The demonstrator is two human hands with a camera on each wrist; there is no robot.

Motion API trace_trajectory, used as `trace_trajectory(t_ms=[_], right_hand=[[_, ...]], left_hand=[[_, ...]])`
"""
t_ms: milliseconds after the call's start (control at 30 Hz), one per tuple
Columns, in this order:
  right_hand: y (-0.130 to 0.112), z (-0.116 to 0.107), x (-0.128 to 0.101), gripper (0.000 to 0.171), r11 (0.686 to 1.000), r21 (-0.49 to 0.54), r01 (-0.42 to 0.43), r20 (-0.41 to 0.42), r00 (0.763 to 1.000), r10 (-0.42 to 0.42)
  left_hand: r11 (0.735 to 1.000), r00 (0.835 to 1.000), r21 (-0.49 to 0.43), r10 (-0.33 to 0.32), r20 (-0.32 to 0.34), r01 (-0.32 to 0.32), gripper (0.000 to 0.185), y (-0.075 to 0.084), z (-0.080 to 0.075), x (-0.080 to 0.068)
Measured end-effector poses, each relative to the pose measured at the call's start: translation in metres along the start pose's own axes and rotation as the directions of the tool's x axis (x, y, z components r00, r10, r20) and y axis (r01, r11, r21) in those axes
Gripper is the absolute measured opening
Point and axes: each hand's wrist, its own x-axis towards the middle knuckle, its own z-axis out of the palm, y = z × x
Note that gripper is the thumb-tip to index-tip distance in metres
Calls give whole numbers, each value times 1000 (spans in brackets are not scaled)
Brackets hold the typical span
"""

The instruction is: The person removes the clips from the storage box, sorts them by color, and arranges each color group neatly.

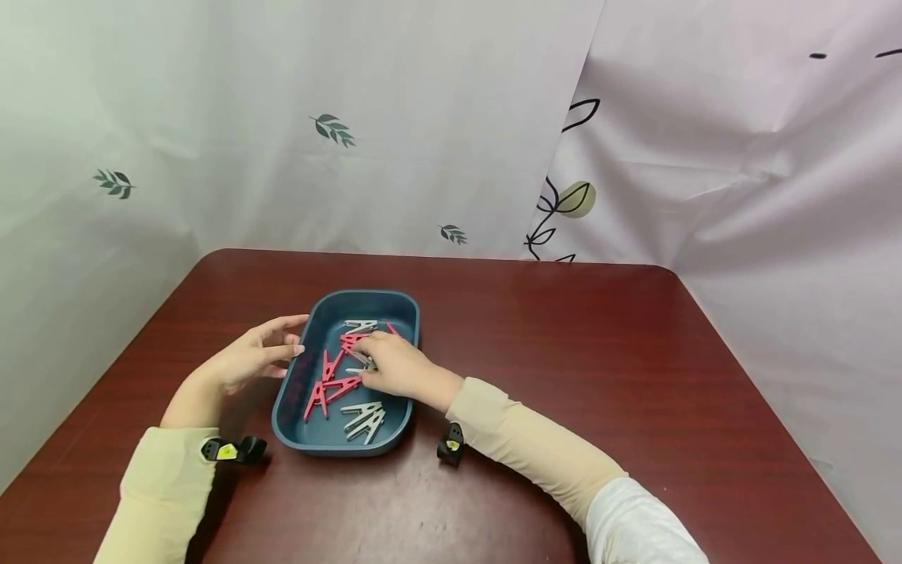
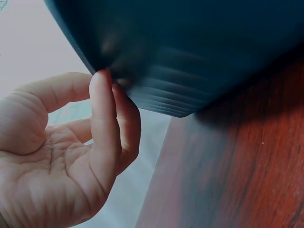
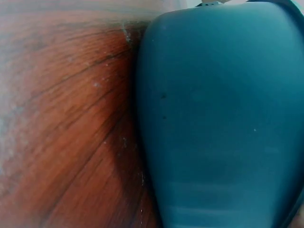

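A blue rectangular tray (image 1: 338,450) on the table holds several pink clothespins (image 1: 327,366) and several white or grey ones (image 1: 366,423). At its left rim, my left hand (image 1: 250,356) grips the edge between thumb and fingers; in the left wrist view the fingertips (image 2: 101,85) meet the tray's outer wall. My right hand (image 1: 398,366) reaches over the right rim into the tray. Its thumb and fingers stand apart around a greyish clothespin (image 1: 362,359), partly covered by the hand. The right wrist view shows mostly the tray's outer side (image 3: 213,118), with the right fingers hidden.
A dark red-brown wooden table (image 1: 564,352) carries the tray left of its middle. White curtains (image 1: 437,117) with leaf prints hang behind and along the sides. Black wrist cameras (image 1: 451,445) are strapped at both sleeves, close above the tabletop.
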Motion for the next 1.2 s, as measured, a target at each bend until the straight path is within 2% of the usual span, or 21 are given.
trace_trajectory(t_ms=[133,233,367,567,667,800,1000,1167,1200], right_hand=[[5,-1,-2,41,994,106,41,-64,997,-35],[7,-1,-4,45,979,200,48,-113,993,-26],[8,-1,-7,44,953,299,52,-175,985,1],[8,-7,-14,43,893,449,24,-231,969,90],[10,-11,-17,40,873,488,25,-260,958,118],[16,-17,-20,38,825,564,22,-277,947,164],[26,-24,-26,39,737,676,20,-293,924,244],[32,-31,-29,37,645,764,6,-284,901,328],[33,-33,-30,35,635,773,2,-283,896,342]], left_hand=[[1000,1000,4,-1,-3,1,67,-1,0,-1],[1000,1000,4,-6,-9,6,67,-2,1,-1],[1000,1000,-19,-9,-1,9,67,-2,1,-2],[999,1000,-49,-1,12,2,66,0,2,-3],[999,1000,-39,3,14,-2,66,2,2,-5],[1000,1000,-19,2,14,-2,66,2,0,-4],[1000,1000,-19,7,15,-7,66,1,-1,-3],[1000,1000,-26,-4,13,4,66,-1,0,-3],[1000,1000,-24,-6,12,7,67,-1,0,-3]])
